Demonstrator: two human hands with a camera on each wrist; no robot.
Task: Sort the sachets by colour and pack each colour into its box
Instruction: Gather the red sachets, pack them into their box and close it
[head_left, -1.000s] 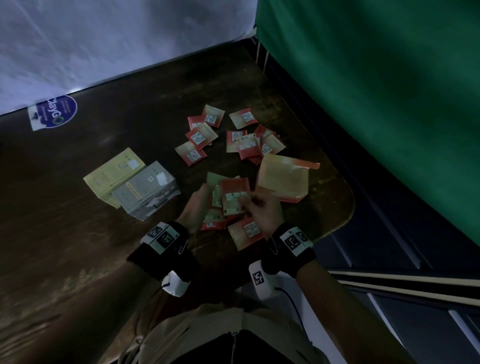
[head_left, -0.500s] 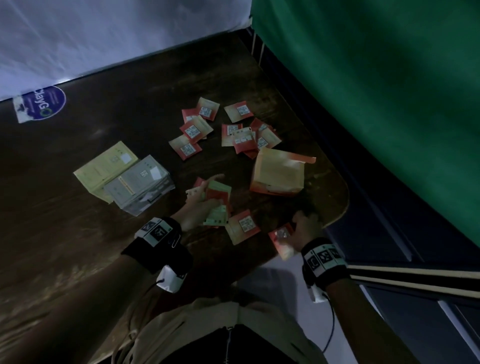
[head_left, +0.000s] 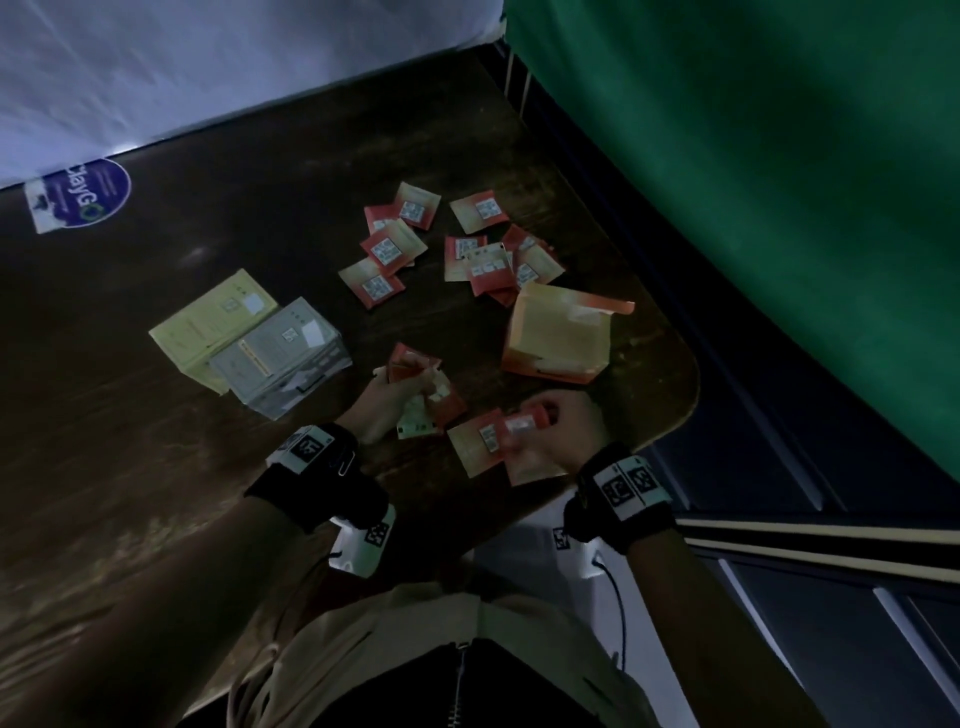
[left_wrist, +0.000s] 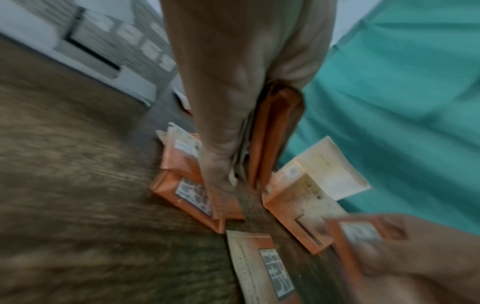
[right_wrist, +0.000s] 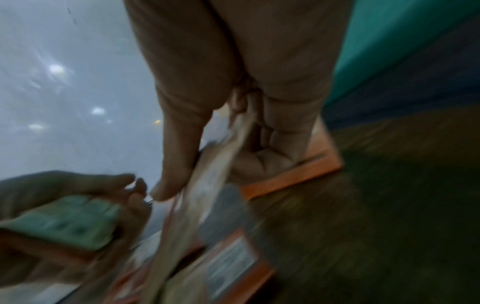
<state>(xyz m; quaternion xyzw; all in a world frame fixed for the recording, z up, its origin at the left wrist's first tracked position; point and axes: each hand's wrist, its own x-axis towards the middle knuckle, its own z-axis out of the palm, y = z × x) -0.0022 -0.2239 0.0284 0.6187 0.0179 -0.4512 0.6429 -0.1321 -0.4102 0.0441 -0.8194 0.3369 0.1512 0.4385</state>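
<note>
My left hand (head_left: 410, 387) grips a small stack of sachets (head_left: 436, 400), red ones with a green one (right_wrist: 64, 222) underneath; the left wrist view shows the stack (left_wrist: 272, 133) edge-on between thumb and fingers. To its right, my right hand (head_left: 543, 423) pinches a single red sachet (head_left: 522, 423) near the table's front edge. Another red sachet (head_left: 475, 447) lies flat between the hands. The open orange box (head_left: 558, 332) lies just beyond my right hand. A yellow-green box (head_left: 208, 319) and a grey box (head_left: 280, 356) sit to the left.
Several loose red sachets (head_left: 395, 249) lie scattered further back on the dark wooden table (head_left: 156, 467), with another cluster (head_left: 493, 262) behind the orange box. The table's rounded corner (head_left: 685, 395) is right of my right hand. A green curtain (head_left: 779, 208) hangs at the right.
My right hand left the stack, went to the table's near edge and took hold of a red sachet. It has now moved back toward the left hand, which still holds the stack.
</note>
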